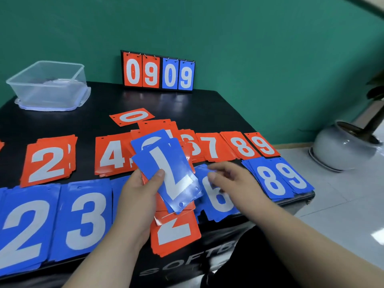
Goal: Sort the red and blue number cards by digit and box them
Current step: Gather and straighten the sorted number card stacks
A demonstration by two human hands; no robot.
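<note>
My left hand [141, 196] grips a fanned bunch of cards [166, 163], mostly blue with some red below; the top card is a blue 7 seen upside down. My right hand [226, 177] hovers over the blue 6 pile [218, 200], fingers loosely bent and blurred, holding nothing I can see. Red piles lie in a far row: 2 [48, 161], 4 [112, 154], 7 [209, 146], 8 [239, 145], 9 [262, 144]. A single red 0 [132, 117] lies behind them. Blue piles in the near row: 2 [22, 227], 3 [85, 219], 8 [270, 181], 9 [295, 175].
A clear plastic box [48, 86] stands on its lid at the table's back left. A small scoreboard [158, 72] showing 0909 leans against the green wall. The black table [187, 102] ends at the right; beyond it a white plant pot [340, 148] stands on the tiled floor.
</note>
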